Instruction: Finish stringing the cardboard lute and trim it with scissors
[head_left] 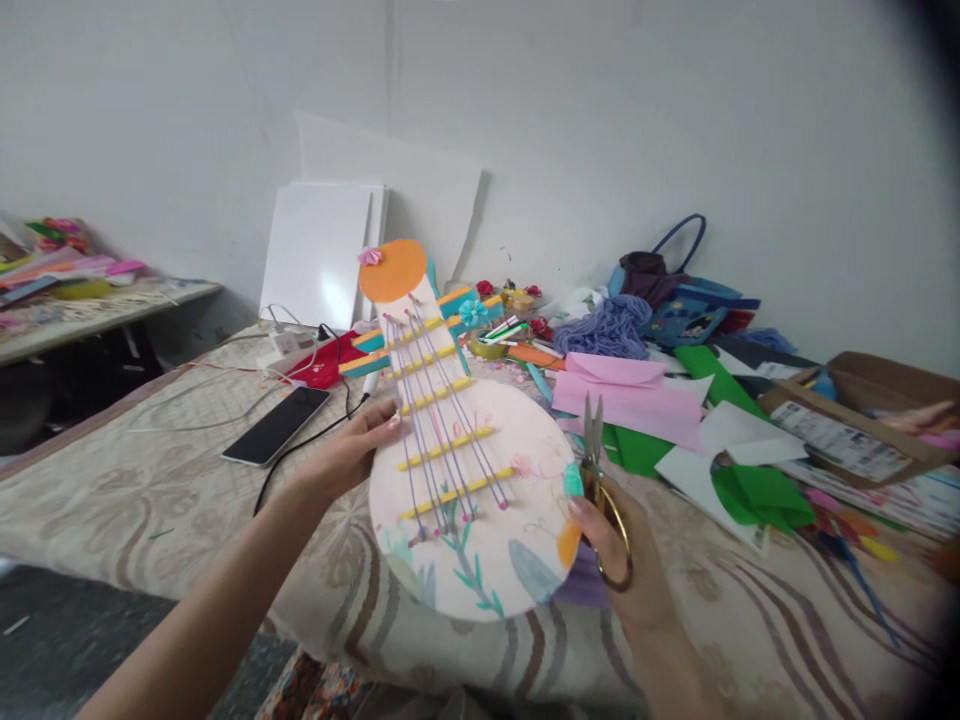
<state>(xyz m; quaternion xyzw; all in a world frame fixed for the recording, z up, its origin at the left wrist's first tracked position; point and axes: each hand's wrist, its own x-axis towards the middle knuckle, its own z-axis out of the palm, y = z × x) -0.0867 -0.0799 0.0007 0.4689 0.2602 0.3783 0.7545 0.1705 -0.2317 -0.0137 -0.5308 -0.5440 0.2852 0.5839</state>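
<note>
A guitar-shaped craft (480, 400) is held up over the table, its decorated face toward me. Purple strings run across several yellow bars, and an orange oval tops its neck. My left hand (356, 450) grips the craft's left edge where neck meets body, thumb on the front. On the opposite side, my right hand (622, 545) pinches the lower right edge and also holds gold-handled scissors (592, 440), their slightly parted blades pointing up. Part of each hand's fingers is hidden behind the craft or the scissors.
A phone (276, 425) and cables lie at left on the cloth-covered table (90, 490). White boards (315, 250) lean on the wall. Purple yarn (606, 325), pink sheets (630, 395), green pieces (761, 495), a blue bag (694, 310) and a cardboard box (847, 440) lie right.
</note>
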